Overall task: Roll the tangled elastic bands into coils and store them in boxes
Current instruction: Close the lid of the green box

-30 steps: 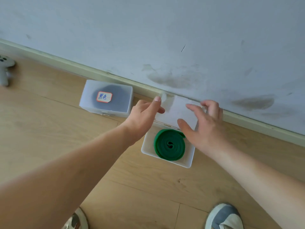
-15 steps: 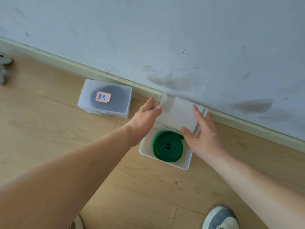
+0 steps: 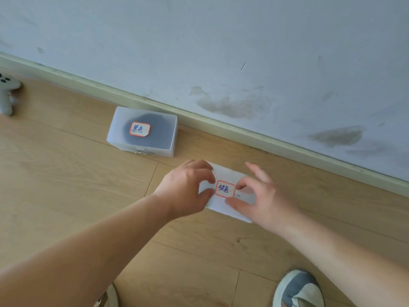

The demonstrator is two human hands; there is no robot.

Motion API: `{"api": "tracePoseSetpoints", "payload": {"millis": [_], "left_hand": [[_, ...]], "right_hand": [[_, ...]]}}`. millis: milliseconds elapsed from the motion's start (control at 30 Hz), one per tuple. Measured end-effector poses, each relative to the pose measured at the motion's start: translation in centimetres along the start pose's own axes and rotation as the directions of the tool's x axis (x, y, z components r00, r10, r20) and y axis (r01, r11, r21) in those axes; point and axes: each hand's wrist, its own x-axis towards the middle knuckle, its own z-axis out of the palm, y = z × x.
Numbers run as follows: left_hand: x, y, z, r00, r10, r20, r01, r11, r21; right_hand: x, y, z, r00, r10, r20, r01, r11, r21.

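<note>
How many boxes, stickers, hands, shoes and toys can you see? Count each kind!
Translucent white plastic boxes: 2, far box and near box
Red-edged paper labels: 2
Bare hands: 2, left hand, right hand
Grey and white shoes: 2
Grey toy figure: 1
Total: 9

Single head-worn view, looking forward and down at floor and wall foot.

We look from our own head, wide-angle and steeply down. The wall (image 3: 199, 41) fills the upper half, and the skirting board (image 3: 221, 127) slants from upper left to lower right. The wooden floor (image 3: 66, 185) takes the rest. Our forearms enter from the bottom edge. The left hand (image 3: 188, 187) and right hand (image 3: 263, 196) hold the near box (image 3: 228, 173) just below frame centre, at arm's reach. The far box (image 3: 142, 131) lies beyond, left of centre, and one shoe (image 3: 298, 289) marks the bottom edge.
</note>
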Motion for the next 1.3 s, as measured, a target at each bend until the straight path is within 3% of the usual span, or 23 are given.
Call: {"api": "tracePoseSetpoints", "payload": {"millis": [100, 200, 367, 500, 600, 833, 967, 1100, 1300], "left_hand": [[-1.4, -0.2, 1.0, 0.992, 0.097, 0.081, -0.111, 0.974, 0.195], [-2.1, -0.5, 1.5, 0.981, 0.102, 0.162, -0.143, 0.955, 0.260], [-1.5, -1.2, 1.5, 0.992, 0.096, 0.085, -0.119, 0.939, 0.323], [0.7, -1.7, 0.7, 0.995, 0.086, -0.047, -0.060, 0.917, 0.393], [1.3, -1.8, 0.3, 0.989, 0.104, -0.108, -0.056, 0.924, 0.379], [-0.1, -2.6, 1.9, 0.997, 0.074, -0.017, -0.061, 0.913, 0.403], [0.7, -0.7, 0.7, 0.994, -0.023, 0.108, -0.045, 0.808, 0.588], [1.2, -0.2, 0.2, 0.980, -0.141, 0.141, 0.008, 0.735, 0.678], [0.9, -1.6, -0.6, 0.974, -0.167, 0.152, 0.055, 0.828, 0.558]], "right_hand": [[0.0, 0.3, 1.9, 0.989, -0.001, 0.149, 0.047, 0.949, -0.312], [0.4, 0.2, 3.1, 0.993, -0.043, 0.109, 0.089, 0.880, -0.466], [2.1, 0.9, 2.9, 0.985, -0.172, 0.029, 0.169, 0.902, -0.398], [4.8, 0.4, 1.2, 0.988, -0.123, -0.097, 0.087, 0.946, -0.313], [5.8, 0.0, 1.4, 0.991, -0.098, -0.090, 0.065, 0.947, -0.316], [5.2, 0.5, 1.8, 0.995, -0.088, -0.051, 0.072, 0.963, -0.261], [4.5, -0.4, 1.8, 0.999, 0.002, 0.049, 0.013, 0.957, -0.290], [5.0, -1.5, 2.4, 0.991, 0.052, 0.123, -0.020, 0.968, -0.249], [6.5, -3.1, 1.7, 0.985, 0.075, 0.155, -0.019, 0.941, -0.337]]}}
